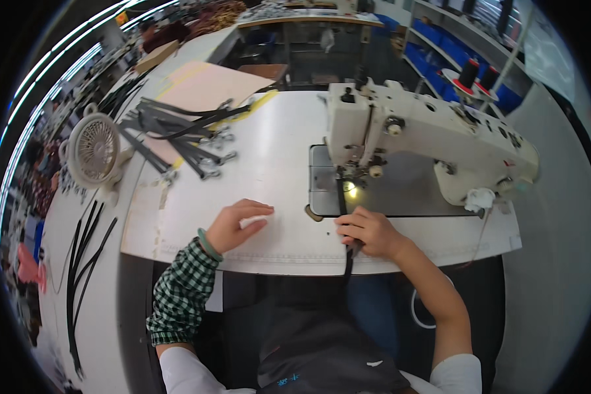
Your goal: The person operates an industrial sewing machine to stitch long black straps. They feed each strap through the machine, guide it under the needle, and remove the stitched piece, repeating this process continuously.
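A white sewing machine (433, 125) stands on the right of the white table, its small lamp lit by the needle. A narrow black strap (341, 197) runs from under the needle area toward me and hangs over the table's front edge. My right hand (369, 232) is closed on this strap, just in front of the machine's metal plate (322, 177). Over the bare tabletop to the left, my left hand (238, 224) holds nothing, its thumb and fingers apart. A checked sleeve cover (187, 289) wraps my left forearm.
Several black straps with metal hooks (190, 134) lie in a pile at the back left, by a pinkish sheet (207, 85). A small white fan (95, 151) stands left. Loose black strips (85, 256) lie below it. Thread spools (467, 73) stand behind the machine.
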Tool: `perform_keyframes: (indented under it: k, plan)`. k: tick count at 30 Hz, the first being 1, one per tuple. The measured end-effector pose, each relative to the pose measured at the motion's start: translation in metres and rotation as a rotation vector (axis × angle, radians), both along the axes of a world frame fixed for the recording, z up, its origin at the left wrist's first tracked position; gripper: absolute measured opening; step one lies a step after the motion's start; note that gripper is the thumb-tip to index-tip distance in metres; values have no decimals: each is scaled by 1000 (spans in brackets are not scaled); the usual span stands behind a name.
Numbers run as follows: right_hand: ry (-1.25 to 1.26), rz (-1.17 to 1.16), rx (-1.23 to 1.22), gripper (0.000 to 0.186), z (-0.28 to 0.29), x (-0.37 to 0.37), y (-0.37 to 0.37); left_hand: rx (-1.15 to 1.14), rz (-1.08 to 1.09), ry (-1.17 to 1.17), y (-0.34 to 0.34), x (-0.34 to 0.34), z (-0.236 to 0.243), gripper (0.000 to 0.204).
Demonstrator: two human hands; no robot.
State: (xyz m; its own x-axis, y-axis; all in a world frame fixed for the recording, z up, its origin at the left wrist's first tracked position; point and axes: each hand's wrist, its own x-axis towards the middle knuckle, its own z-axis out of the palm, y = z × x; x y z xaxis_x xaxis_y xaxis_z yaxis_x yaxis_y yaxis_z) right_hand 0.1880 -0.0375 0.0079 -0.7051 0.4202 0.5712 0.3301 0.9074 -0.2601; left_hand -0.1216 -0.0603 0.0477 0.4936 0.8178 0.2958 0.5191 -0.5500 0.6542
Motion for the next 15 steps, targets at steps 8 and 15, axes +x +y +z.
perform_keyframes:
  k: [8, 15]
  plan:
    - [-2, 26, 35, 13, -3, 6, -4, 420, -22, 254, 51, 123, -39, 20]
    - [8, 52, 53, 16, -5, 6, -3, 388, -55, 166, 58, 123, -41, 24]
